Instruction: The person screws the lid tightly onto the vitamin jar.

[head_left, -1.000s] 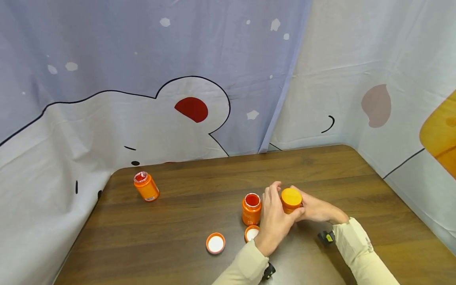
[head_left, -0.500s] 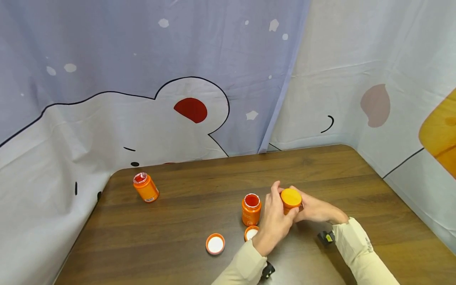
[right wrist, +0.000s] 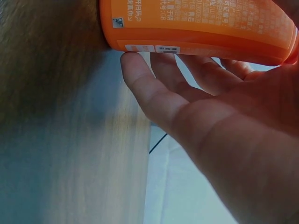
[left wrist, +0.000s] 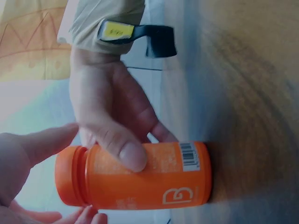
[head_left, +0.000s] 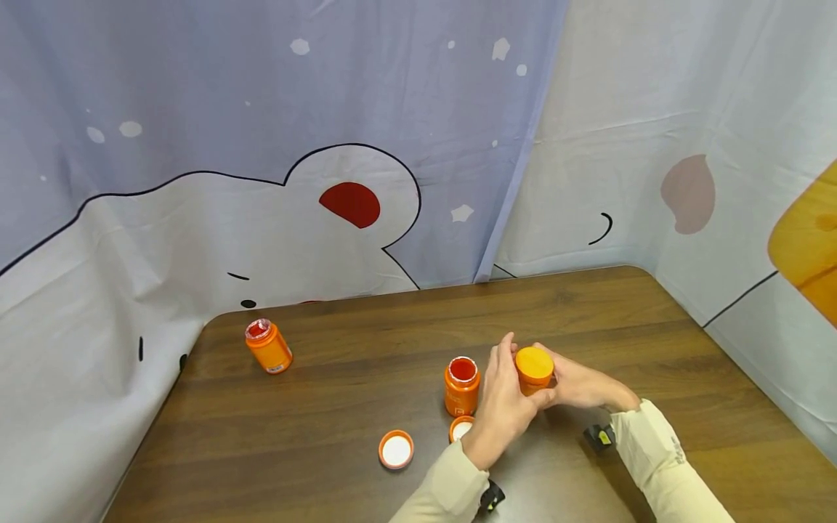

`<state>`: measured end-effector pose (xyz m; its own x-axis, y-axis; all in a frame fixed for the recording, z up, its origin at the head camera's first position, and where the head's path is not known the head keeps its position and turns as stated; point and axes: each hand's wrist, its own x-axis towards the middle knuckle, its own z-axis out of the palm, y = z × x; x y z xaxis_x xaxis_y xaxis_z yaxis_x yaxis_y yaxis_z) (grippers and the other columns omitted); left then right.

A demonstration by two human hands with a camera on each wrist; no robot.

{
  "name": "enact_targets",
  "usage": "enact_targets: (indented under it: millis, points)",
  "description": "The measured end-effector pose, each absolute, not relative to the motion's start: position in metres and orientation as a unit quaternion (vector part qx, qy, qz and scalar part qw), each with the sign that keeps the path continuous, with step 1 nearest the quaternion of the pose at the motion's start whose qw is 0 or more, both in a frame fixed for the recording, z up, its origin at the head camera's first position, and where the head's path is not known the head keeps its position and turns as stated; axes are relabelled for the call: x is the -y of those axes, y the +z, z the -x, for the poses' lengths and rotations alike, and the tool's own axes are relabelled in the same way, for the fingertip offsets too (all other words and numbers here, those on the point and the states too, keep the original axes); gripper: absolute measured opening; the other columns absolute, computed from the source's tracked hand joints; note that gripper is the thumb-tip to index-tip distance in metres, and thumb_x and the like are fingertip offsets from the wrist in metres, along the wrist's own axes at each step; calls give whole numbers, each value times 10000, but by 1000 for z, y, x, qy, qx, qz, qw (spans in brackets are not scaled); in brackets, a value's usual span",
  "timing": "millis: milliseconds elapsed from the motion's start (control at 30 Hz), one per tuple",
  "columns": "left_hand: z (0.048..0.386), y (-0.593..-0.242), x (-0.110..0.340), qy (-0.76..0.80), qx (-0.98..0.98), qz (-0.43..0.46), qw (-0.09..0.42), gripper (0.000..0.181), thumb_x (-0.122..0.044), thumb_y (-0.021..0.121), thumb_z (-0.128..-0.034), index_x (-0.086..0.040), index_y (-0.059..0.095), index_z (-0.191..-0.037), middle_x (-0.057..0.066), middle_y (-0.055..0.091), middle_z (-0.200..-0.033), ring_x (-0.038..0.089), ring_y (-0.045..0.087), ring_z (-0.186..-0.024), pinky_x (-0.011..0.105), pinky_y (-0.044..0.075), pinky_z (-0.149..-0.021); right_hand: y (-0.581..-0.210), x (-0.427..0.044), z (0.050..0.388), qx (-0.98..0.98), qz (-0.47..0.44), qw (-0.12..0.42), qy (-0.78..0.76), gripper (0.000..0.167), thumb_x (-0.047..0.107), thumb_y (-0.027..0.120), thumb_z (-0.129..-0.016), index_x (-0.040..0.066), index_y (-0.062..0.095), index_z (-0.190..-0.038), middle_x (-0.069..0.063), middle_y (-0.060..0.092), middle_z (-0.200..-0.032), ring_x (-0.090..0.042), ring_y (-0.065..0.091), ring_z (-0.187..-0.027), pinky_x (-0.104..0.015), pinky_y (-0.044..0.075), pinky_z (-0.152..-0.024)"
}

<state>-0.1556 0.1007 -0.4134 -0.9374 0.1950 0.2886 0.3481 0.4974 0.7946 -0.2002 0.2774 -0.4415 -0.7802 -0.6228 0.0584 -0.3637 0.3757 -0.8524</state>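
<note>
An orange bottle [left wrist: 154, 182] with an orange cap [head_left: 535, 362] stands upright on the table, between both hands. My right hand [head_left: 582, 381] holds its body from the right, thumb across the front in the left wrist view and fingers behind. My left hand [head_left: 503, 414] is curled about the cap, fingers on both sides of it. In the right wrist view the bottle's printed label faces the camera above the right hand's fingers [right wrist: 149, 88]. Just left of the left hand stands an uncapped orange bottle [head_left: 461, 396], its red inside showing.
A second uncapped orange bottle [head_left: 269, 347] stands at the table's far left. One upturned cap [head_left: 396, 449] with a white liner lies at the front. Another upturned cap [head_left: 461, 428] is partly hidden by the left wrist. Printed curtains [head_left: 353, 87] hang along the wooden table's [head_left: 327, 407] edges.
Both hands stay at the capped bottle. The left hand's fingers and thumb shift slightly around the cap; the other bottles and loose caps keep their places.
</note>
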Motion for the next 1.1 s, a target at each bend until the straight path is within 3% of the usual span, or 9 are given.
enact_targets:
  millis: [233, 433, 933, 1100]
  points:
    - [155, -419, -102, -467, 857, 162, 145, 775, -281, 816, -676, -116, 388, -1301, 25, 514, -1132, 137, 482, -1037, 252, 413, -919, -442, -277, 201, -820, 322, 124, -456, 587, 144, 754, -740, 98, 386, -1194, -38, 536, -1095, -130, 543, -968, -230, 430, -882]
    - [157, -421, -102, -475, 845, 185, 159, 694, -188, 791, -711, -103, 395, -1274, 18, 529, -1090, 155, 507, -1010, 252, 418, -902, -443, -275, 201, -803, 305, 150, -490, 575, 27, 726, -706, 99, 392, -1168, -89, 539, -1035, -182, 544, -908, -269, 457, -830]
    - [162, -417, -90, -454, 843, 263, 115, 639, -95, 711, -781, -111, 360, -1315, 42, 538, -1199, 157, 540, -1064, 268, 407, -951, -442, -274, 200, -796, 291, 170, -503, 580, 74, 735, -727, 94, 375, -1181, -120, 536, -1019, -217, 558, -887, -309, 475, -794]
    - [163, -416, -90, -431, 855, 273, 89, 708, -116, 727, -766, -134, 328, -1351, 34, 493, -1271, 142, 516, -1114, 256, 388, -973, -442, -276, 200, -793, 297, 172, -503, 598, 82, 728, -743, 94, 357, -1211, -113, 535, -1057, -190, 558, -921, -291, 471, -818]
